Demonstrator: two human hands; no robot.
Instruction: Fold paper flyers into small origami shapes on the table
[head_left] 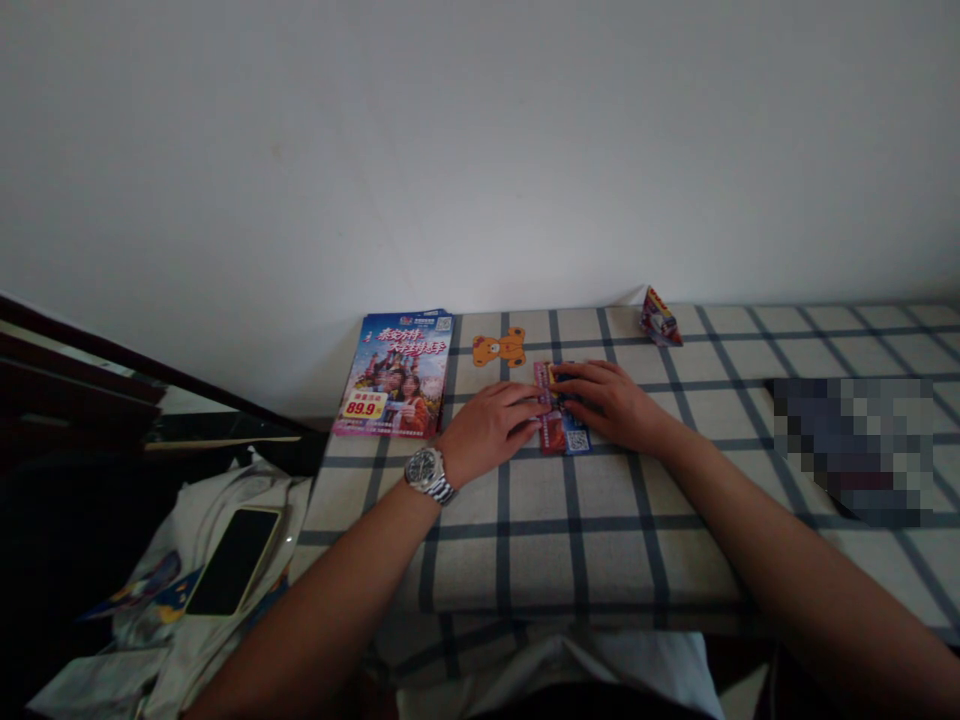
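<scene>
A small folded flyer [553, 432] with a QR code on its lower right lies on the checked tablecloth, a crease running down its middle. My left hand [495, 422] rests at the flyer's left edge, fingers stretched out and a metal watch on the wrist. From the other side, my right hand [613, 405] lies over the flyer's upper right part with its fingers extended flat. Both hands touch the paper and hide some of it; neither is wrapped round it.
A stack of colourful flyers [390, 375] sits at the table's back left. Beside it is an orange bear cutout [500, 348]. A folded paper triangle [660, 320] stands near the wall. A dark, pixelated item [847, 450] lies right. A phone [234, 562] rests on a white bag below left.
</scene>
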